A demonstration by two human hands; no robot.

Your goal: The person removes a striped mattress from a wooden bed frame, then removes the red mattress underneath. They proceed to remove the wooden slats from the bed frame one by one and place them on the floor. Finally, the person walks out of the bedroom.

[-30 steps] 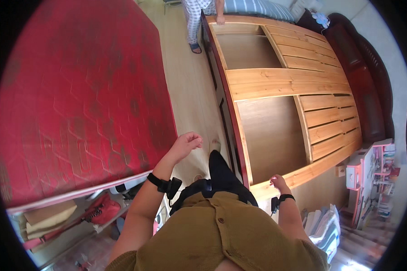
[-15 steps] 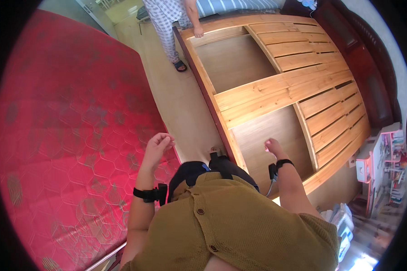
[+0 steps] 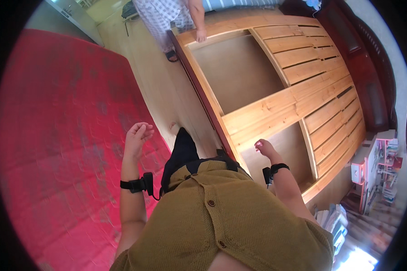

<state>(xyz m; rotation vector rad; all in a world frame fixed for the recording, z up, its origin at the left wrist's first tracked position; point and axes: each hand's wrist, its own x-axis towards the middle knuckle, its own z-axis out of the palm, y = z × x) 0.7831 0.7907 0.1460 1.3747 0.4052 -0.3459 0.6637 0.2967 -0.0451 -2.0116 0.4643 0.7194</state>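
My left hand [image 3: 139, 136] hangs in the air beside the red mattress [image 3: 72, 117], palm side partly showing. Its fingers are loosely bent and hold nothing. Over the near opening of the wooden bed frame [image 3: 267, 110] is my right hand [image 3: 265, 149], touching nothing that I can see. The fingers of that hand curl loosely, a little apart, with nothing visible in them. Both wrists wear black bands. The frame has a dark red side rail [image 3: 201, 101], two open compartments and pale slats [image 3: 303, 63] toward the dark headboard [image 3: 355, 54].
Across the bed stands another person in checked trousers [image 3: 160, 20], one hand [image 3: 201, 35] on the frame's far corner. A strip of floor [image 3: 153, 77] runs between mattress and bed. At right are a pink and white shelf unit [image 3: 364, 169] and wrapped bundles [image 3: 333, 221].
I have stepped forward along the strip of floor, one leg now out in front. Both my hands have shifted slightly left and, in the left hand's case, upward. The other person's foot is now partly hidden.
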